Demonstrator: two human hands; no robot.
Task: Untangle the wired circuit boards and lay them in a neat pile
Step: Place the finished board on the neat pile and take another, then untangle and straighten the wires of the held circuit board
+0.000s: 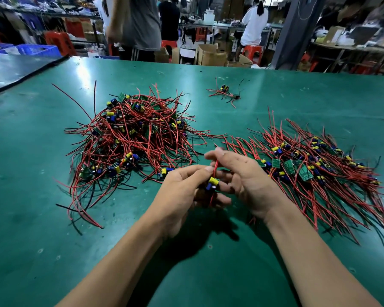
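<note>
Two hands are meeting above the near middle of the desk [31, 240]: your left hand [182, 191] is curling its fingers round one wired circuit board [212, 183], while your right hand [246, 176] is pinching its red wire [215, 168] upright. The tangled heap [131, 138] is lying toward the desk's left edge, the combed pile [315, 169] toward the right edge, and a small stray cluster [225, 93] nearer the far edge.

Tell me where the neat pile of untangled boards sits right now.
In the head view, the neat pile lies on the green table at the person's right, just beyond the right hand, with the tangled heap opposite on the left.
</note>
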